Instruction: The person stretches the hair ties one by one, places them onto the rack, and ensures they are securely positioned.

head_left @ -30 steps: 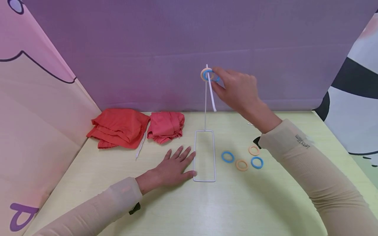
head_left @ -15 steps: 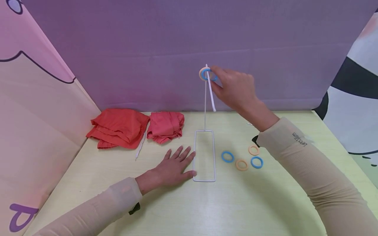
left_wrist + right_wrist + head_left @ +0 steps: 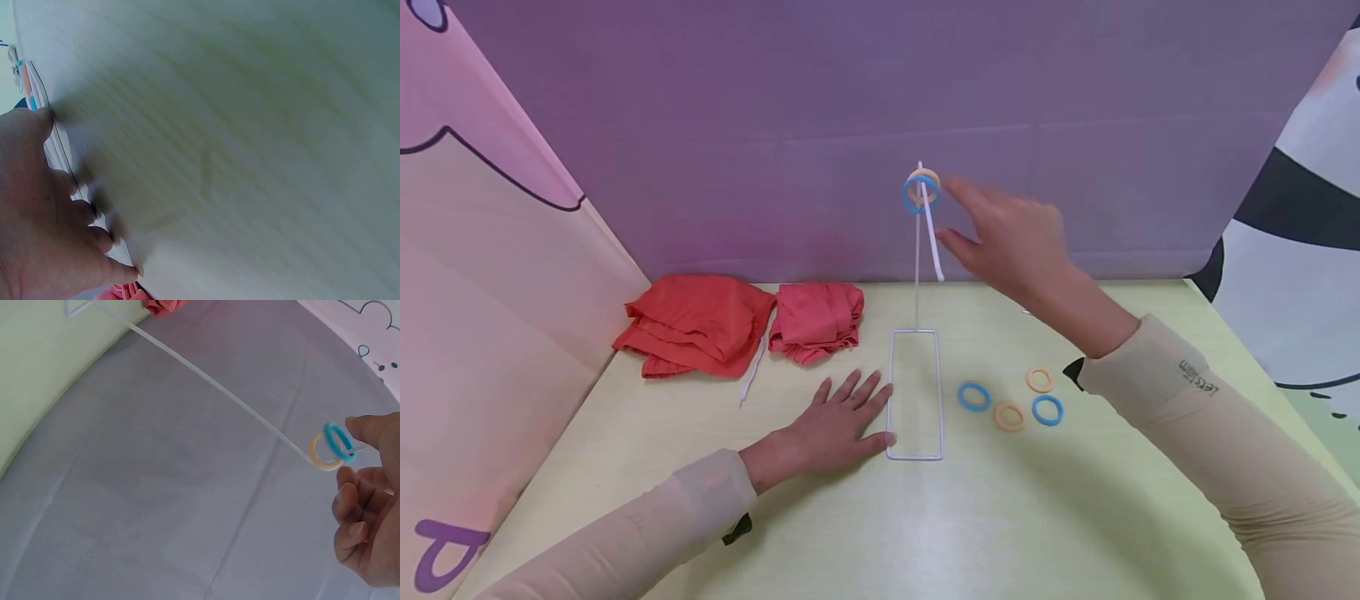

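A white wire stand (image 3: 940, 392) has a flat rectangular base on the table, a tall post and a slanted top arm. An orange ring (image 3: 931, 172) and a blue ring (image 3: 906, 197) hang on that arm near the post, the blue one in front. My right hand (image 3: 1011, 237) is just right of the rings, thumb and forefinger spread apart, nothing between them. In the right wrist view the blue ring (image 3: 330, 433) is beside the forefinger. My left hand (image 3: 831, 429) lies with fingers spread, its thumb and a fingertip resting on the base's left side.
Two blue rings, one of them the left blue ring (image 3: 962, 402), and two orange rings, including a front orange ring (image 3: 1000, 423), lie right of the base. Red folded cloth (image 3: 700, 321), a smaller red cloth (image 3: 820, 321) and a white cord (image 3: 752, 375) lie back left. A purple backdrop (image 3: 737, 167) stands behind.
My right hand has let go of the blue ring and drawn slightly right, its fingers parting. The blue ring now hangs on the arm. My left hand has stayed in place.
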A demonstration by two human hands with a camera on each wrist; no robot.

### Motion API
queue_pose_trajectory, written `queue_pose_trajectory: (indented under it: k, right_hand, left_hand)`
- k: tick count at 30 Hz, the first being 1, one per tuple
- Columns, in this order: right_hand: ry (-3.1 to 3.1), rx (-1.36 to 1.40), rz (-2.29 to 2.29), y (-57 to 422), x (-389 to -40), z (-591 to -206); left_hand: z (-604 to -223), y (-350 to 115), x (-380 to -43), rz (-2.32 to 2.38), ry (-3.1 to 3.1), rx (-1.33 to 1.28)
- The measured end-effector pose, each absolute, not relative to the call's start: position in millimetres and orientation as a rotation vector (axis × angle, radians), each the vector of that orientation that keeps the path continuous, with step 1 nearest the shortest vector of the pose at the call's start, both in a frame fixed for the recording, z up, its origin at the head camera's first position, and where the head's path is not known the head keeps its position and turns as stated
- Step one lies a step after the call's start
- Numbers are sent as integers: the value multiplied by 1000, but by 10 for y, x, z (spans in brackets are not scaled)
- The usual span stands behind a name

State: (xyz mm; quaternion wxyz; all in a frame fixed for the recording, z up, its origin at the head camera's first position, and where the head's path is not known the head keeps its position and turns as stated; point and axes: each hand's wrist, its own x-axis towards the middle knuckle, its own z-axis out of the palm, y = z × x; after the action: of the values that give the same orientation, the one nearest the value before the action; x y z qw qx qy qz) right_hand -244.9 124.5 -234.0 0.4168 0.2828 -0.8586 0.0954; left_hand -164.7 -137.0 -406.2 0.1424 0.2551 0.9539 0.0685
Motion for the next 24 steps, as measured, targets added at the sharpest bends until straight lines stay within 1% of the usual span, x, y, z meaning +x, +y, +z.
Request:
queue_pose_trajectory:
  k: [5, 10, 18, 24]
  right_hand:
    - [-2232, 743, 221, 1464, -2277, -2457]
    - [-2318, 810, 207, 1646, -2086, -2677]
    - [-2775, 815, 260, 1763, -1783, -3109]
    - [-3010, 795, 320, 1787, -1722, -3430]
  left_hand:
    - [-4066, -1364, -1657, 182, 2749, 733]
    - [-4066, -1355, -1669, 166, 2750, 728]
    - [-4071, -1356, -1677, 163, 2740, 728]
    - [-4063, -1357, -1674, 155, 2741, 727]
